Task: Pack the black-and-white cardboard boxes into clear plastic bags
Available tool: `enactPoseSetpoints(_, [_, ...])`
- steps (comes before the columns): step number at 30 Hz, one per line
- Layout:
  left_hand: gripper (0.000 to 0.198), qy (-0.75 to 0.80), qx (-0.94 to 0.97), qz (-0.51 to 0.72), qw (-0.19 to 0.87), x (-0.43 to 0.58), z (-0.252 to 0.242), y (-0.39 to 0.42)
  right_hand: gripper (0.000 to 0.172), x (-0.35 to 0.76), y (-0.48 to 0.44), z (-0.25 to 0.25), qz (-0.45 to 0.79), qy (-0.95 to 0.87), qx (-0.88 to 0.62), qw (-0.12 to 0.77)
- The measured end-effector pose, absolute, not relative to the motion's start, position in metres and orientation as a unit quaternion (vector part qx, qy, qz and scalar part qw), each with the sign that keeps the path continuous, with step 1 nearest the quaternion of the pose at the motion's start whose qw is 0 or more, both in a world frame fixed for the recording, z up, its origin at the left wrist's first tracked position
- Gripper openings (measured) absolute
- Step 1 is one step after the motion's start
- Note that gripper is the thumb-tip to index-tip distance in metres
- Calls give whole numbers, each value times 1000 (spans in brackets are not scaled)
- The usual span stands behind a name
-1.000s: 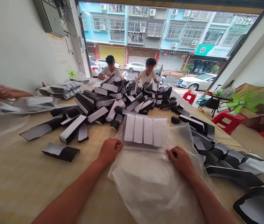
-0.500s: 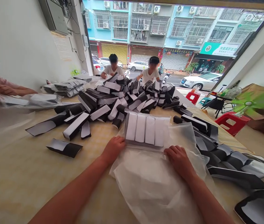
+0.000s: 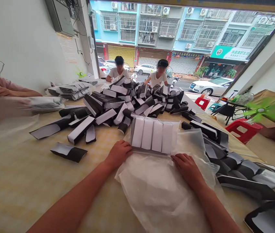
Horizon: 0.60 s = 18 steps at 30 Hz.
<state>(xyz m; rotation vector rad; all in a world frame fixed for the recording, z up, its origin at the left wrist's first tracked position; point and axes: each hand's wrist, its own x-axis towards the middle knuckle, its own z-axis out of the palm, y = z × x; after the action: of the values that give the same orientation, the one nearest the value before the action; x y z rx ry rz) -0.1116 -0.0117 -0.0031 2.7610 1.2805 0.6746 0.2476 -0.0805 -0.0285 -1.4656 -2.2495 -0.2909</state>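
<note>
My left hand (image 3: 120, 153) has its fingers curled at the near left corner of a clear plastic bag (image 3: 159, 181). On the opposite side, my right hand (image 3: 186, 165) grips the same bag at the near right corner, fingers bent and pressed together. Several white box-like pieces with black edges (image 3: 148, 134) lie side by side inside the far end of the bag. The slack, wrinkled part of the bag spreads between my forearms. Under it lie more clear plastic bags (image 3: 192, 142). The fingertips of both hands are partly hidden.
A heap of black and white folded pieces (image 3: 127, 100) covers the table's far side. One loose piece (image 3: 69, 151) lies left of my hand; more pieces (image 3: 239, 165) line the right. Filled bags (image 3: 71, 89) are stacked far left. Two people sit opposite, another at left.
The view has shifted slightly. My hands keep their places on the bag. At the left, the other person's blurred hand and the bag there have moved.
</note>
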Motion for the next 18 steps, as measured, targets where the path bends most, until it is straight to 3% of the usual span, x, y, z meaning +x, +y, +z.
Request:
enactPoseSetpoints(9, [22, 439, 863, 250, -4, -110, -11, -8, 37, 242, -79, -29, -51, -739, -592, 317])
enactPoseSetpoints(18, [11, 458, 820, 330, 91, -113, -7, -8, 35, 239, -83, -13, 147, -652, -642, 375])
